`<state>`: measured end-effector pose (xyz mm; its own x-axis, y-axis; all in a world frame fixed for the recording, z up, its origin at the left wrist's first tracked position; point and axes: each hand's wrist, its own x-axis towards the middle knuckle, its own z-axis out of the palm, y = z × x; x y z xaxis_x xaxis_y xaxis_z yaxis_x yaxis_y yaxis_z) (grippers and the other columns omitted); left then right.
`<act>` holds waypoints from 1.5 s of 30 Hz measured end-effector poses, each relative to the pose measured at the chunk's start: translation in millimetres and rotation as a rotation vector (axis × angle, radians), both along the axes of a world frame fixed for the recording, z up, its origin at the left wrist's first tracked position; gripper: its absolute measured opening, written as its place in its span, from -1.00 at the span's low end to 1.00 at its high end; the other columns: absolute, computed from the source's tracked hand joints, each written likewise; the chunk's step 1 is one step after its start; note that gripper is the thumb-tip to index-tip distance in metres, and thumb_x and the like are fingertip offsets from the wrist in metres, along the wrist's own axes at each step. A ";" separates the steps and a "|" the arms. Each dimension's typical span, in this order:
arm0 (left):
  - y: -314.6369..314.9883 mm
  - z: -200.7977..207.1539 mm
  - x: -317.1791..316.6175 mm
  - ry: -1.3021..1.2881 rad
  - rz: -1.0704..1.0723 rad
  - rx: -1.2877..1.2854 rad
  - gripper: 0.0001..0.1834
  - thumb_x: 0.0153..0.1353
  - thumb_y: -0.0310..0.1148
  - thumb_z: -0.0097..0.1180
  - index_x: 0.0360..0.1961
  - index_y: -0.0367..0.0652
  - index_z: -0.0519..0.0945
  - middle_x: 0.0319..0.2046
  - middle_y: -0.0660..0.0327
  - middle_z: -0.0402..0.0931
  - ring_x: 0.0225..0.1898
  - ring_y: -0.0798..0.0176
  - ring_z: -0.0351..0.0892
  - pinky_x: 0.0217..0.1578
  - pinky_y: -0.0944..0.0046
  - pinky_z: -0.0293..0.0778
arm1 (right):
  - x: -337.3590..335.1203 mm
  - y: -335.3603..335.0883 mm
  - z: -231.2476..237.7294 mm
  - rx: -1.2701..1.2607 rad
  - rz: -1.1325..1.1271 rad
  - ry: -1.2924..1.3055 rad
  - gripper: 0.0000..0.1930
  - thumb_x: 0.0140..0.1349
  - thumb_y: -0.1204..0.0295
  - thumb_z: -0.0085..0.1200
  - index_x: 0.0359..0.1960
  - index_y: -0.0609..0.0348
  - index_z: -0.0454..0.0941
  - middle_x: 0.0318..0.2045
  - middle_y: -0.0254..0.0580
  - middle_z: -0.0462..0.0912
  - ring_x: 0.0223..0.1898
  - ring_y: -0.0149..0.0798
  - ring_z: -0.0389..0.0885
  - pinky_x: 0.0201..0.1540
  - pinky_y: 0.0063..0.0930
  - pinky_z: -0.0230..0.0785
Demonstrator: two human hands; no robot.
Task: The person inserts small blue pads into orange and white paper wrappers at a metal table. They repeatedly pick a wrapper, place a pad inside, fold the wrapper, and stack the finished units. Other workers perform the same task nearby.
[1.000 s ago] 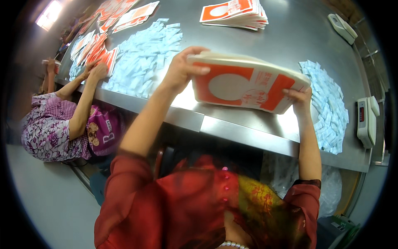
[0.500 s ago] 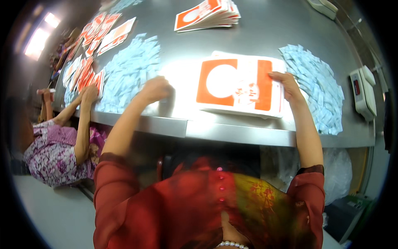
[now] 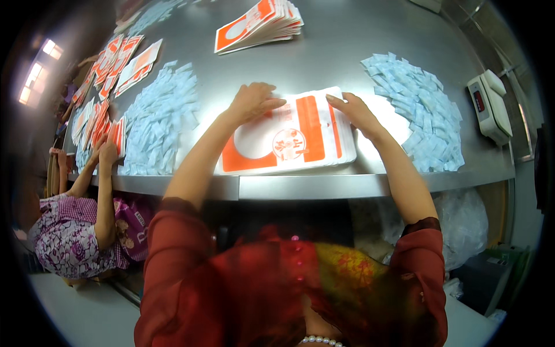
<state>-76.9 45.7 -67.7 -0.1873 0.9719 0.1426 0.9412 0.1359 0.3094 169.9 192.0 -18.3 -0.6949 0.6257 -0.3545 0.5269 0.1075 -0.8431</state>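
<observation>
A stack of flat orange-and-white printed bags [image 3: 317, 130] lies on the metal table in front of me, turned slightly askew. My left hand [image 3: 254, 104] rests over the stack's far left part, fingers stretched out and holding nothing that shows. At the far right corner, my right hand [image 3: 354, 114] has its thumb on top of a bag and grips its edge; some fingertips are hidden. To the left is a heap of small light-blue sachets [image 3: 159, 124]. Another sachet heap [image 3: 425, 113] spreads to the right of my right hand.
A fanned pile of similar bags [image 3: 260, 26] lies farther back. White scales [image 3: 488, 107] stand at the table's right side. On the left, a co-worker's hands [image 3: 106, 149] are by more orange-and-white bags [image 3: 118, 61]. The table's metal front edge [image 3: 312, 188] runs before me.
My left hand has moved right and forward onto the stack, its fingers opening out. The stack sits turned, its right side lifted toward the far side; my right hand is still at its right side.
</observation>
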 end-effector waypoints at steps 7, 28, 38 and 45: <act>2.1 7.1 4.3 -0.030 0.102 -0.192 -0.41 0.13 0.16 -0.01 -0.18 -0.20 0.59 -0.24 0.07 0.49 -0.17 0.06 0.45 -0.11 0.17 0.37 | 4.1 18.7 -12.8 0.267 0.075 -0.265 -0.34 0.14 -0.12 -0.07 -0.36 0.44 0.55 -0.39 0.12 0.59 -0.35 -0.09 0.58 -0.24 -0.28 0.39; 9.1 15.1 23.8 -0.186 0.088 -0.391 -0.37 0.00 0.17 0.17 -0.18 -0.22 0.55 -0.30 0.05 0.57 -0.29 0.05 0.57 -0.28 0.16 0.44 | 10.2 13.4 -13.3 0.518 -0.216 0.262 -0.72 0.15 0.26 0.11 -0.36 0.28 0.58 -0.49 -0.25 0.60 -0.43 -0.42 0.49 -0.30 -0.53 0.34; 3.2 8.6 25.4 -0.198 0.022 -0.129 -0.47 -0.14 -0.08 0.33 -0.22 -0.22 0.51 -0.25 0.06 0.48 -0.19 0.07 0.48 -0.18 0.13 0.38 | 6.3 9.4 -20.1 0.441 -0.092 0.285 -0.69 0.11 0.24 0.11 -0.42 0.32 0.59 -0.59 -0.24 0.57 -0.51 -0.43 0.45 -0.39 -0.54 0.31; 6.0 -6.5 8.7 -0.835 0.135 0.098 -0.71 -0.04 -0.42 0.35 -0.47 -0.19 0.41 -0.49 0.26 0.43 -0.47 0.42 0.44 -0.49 0.45 0.39 | 8.6 -0.7 -4.0 0.201 -0.202 0.310 -0.69 0.11 0.24 0.12 -0.43 0.31 0.60 -0.55 -0.29 0.58 -0.52 -0.44 0.44 -0.44 -0.56 0.29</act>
<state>-68.2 51.6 -74.2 -0.3817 0.9242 -0.0113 0.3766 0.1667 0.9113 178.5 191.3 -22.4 -0.6057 0.7956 -0.0053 0.2793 0.2064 -0.9378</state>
